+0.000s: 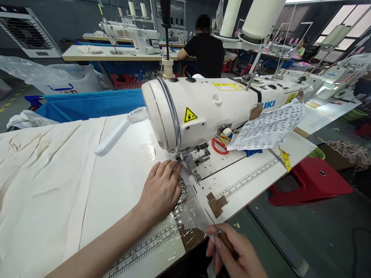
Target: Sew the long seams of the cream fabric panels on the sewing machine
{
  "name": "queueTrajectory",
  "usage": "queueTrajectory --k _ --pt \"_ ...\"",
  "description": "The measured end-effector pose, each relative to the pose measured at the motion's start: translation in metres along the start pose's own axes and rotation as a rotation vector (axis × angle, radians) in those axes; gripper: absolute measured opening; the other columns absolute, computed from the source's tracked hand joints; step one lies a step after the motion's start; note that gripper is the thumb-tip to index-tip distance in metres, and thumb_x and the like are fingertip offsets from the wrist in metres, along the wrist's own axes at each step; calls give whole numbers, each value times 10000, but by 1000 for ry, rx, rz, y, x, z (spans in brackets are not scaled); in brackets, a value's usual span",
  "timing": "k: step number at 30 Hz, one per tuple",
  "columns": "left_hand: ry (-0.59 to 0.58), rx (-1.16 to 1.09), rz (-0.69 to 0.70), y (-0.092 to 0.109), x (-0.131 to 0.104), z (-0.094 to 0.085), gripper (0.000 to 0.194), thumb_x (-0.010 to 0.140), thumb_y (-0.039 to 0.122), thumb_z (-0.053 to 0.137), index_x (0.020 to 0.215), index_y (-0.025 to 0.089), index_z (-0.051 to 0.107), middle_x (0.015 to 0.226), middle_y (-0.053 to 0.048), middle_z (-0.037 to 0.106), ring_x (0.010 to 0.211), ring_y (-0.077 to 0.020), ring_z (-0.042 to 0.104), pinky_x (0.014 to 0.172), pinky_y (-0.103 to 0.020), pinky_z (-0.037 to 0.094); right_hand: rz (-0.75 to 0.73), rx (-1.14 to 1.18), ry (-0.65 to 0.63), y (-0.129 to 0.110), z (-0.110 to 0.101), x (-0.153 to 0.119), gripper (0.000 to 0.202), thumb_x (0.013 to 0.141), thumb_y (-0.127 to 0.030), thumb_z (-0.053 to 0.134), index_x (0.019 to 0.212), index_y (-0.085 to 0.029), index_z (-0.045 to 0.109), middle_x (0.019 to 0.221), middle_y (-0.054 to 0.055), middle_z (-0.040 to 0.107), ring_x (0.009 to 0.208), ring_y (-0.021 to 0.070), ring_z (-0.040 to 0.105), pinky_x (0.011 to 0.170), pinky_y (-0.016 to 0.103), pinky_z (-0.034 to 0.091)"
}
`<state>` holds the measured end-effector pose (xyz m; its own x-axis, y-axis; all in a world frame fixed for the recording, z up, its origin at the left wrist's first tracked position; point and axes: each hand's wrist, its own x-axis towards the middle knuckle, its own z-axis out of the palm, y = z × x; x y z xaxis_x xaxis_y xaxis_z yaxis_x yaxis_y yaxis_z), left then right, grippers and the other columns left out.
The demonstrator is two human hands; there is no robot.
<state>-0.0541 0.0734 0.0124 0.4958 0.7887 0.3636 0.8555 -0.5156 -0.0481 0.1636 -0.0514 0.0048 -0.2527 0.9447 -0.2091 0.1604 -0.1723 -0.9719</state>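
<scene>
A white sewing machine [203, 112] stands over the white table. My left hand [164, 185] lies palm down beside its needle area, fingers close together on the edge of a thin, pale, translucent cloth [194, 210]. What lies under that palm is hidden. Near the table's front edge my right hand [232, 251] is closed around a brown handle [227, 241] with a thin metal shaft, which points up along the cloth toward the machine. Its thumb and finger also pinch the near end of the cloth.
Cream fabric [34, 173] covers the table's left side. Red-handled scissors [219, 146] lie behind the needle area. A written paper sheet [269, 125] hangs on the machine. A red stool [319, 181] stands at right. A person [205, 50] sits ahead.
</scene>
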Motion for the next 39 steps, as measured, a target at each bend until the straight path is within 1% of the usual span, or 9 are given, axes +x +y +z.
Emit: queueTrajectory --k 8,16,23,25,28,32,34,37,39 --pt "-1 0 48 9 -2 -5 437 925 202 363 1261 38 590 1247 -171 602 1195 -309 510 1102 -484 338 -17 -13 -45 -7 1 8 394 1032 -528 402 1087 -183 586 829 45 647 525 112 603 511 228 431" --pt "9 -3 66 10 -3 -5 438 911 186 368 1257 26 584 1227 -174 596 1187 -311 510 1093 -496 360 -28 -29 -75 -14 3 22 281 1052 -433 412 1125 -205 560 910 32 668 572 114 648 588 234 510" --pt "20 -65 36 6 -3 -1 428 918 182 380 1260 0 561 1206 -189 555 1104 -308 516 988 -488 480 -116 -85 -66 -21 0 26 225 1058 -352 407 1155 -223 564 880 12 678 590 109 663 598 220 494" --pt "26 -79 32 3 -2 2 414 920 173 399 1259 -5 556 1193 -195 546 1076 -305 518 937 -463 518 -162 -72 -67 -25 -2 25 212 1056 -324 410 1168 -230 564 842 3 663 620 116 660 603 219 494" --pt "45 -54 65 -2 3 6 378 896 58 384 1216 -27 566 1151 -205 555 1016 -281 528 864 -400 552 -256 -63 -69 -37 -7 21 221 1051 -282 400 1200 -249 560 770 -13 647 625 125 635 601 224 490" --pt "-27 64 104 -8 15 5 300 896 -7 365 1007 47 639 957 -156 605 837 -254 538 642 -330 552 -407 -286 64 -60 -10 16 189 1017 -300 473 1130 -271 622 628 -47 561 490 110 491 491 223 395" --pt "-38 103 105 -10 20 4 265 899 -8 393 898 87 641 875 -123 611 774 -238 534 567 -300 521 -495 -357 90 -68 -9 16 176 1007 -317 493 1116 -276 626 651 -45 574 445 99 438 443 222 364" --pt "52 77 96 -15 22 5 252 906 -3 414 849 116 630 857 -95 632 758 -219 552 563 -282 507 -658 -398 -18 -70 -8 21 220 1013 -303 454 1199 -266 566 787 -15 682 489 107 538 476 211 432" --pt "106 -26 78 -20 20 7 210 936 58 438 905 127 634 914 -86 654 799 -212 585 583 -277 515 -651 -483 -67 -63 -8 27 253 1019 -267 408 1240 -240 529 879 13 721 661 149 660 599 239 499"
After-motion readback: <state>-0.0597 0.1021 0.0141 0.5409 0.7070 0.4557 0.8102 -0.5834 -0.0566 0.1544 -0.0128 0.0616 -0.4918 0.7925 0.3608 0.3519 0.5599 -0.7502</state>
